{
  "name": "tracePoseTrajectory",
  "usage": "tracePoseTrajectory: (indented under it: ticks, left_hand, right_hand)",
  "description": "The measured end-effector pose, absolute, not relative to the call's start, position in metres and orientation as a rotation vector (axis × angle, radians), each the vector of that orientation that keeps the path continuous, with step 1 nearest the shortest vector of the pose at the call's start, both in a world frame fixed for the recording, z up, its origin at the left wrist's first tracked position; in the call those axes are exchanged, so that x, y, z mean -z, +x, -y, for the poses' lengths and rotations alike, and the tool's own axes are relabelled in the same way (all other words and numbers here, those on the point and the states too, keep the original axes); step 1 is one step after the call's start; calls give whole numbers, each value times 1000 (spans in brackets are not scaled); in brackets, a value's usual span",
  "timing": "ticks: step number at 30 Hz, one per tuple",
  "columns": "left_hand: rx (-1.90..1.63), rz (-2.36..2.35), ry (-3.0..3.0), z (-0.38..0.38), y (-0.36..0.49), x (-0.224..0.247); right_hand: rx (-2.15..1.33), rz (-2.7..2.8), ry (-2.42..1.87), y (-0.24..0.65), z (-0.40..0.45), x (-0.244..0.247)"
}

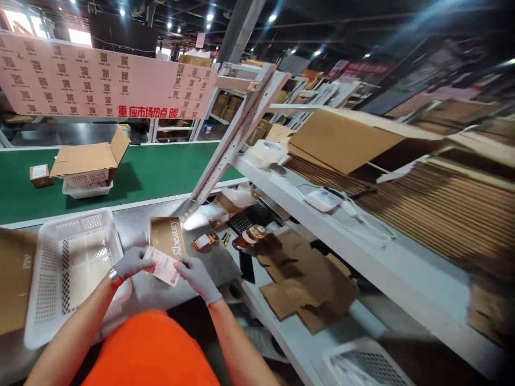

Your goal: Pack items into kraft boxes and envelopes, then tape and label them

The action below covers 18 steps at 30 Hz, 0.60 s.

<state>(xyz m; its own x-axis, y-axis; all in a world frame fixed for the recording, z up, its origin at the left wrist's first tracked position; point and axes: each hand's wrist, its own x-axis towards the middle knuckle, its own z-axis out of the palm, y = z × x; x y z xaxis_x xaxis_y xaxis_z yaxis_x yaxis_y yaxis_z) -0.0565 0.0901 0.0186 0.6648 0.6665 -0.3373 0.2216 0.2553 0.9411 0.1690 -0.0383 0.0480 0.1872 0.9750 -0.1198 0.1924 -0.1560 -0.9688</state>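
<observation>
Your left hand [134, 262] and right hand [200, 279] pinched the printed slip [164, 267] between fingers | carton [161, 232] lay behind it | tearing was possible, if you pulled too strongly

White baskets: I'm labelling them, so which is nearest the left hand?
The large basket on the metal table, beside the left hand; another basket is on the green belt, a third basket at lower right.
</observation>
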Motion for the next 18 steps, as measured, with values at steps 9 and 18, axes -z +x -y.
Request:
tracePoseTrajectory:
  ticks: [9, 18]
  left_hand:
    - [-549, -808, 1009, -10, 23, 0]
    - [-567, -936, 995, 33, 77, 5]
  right_hand:
    - [-1054, 419, -1335, 154, 81, -5]
    - [-1154, 245, -1199, 200, 144, -1]
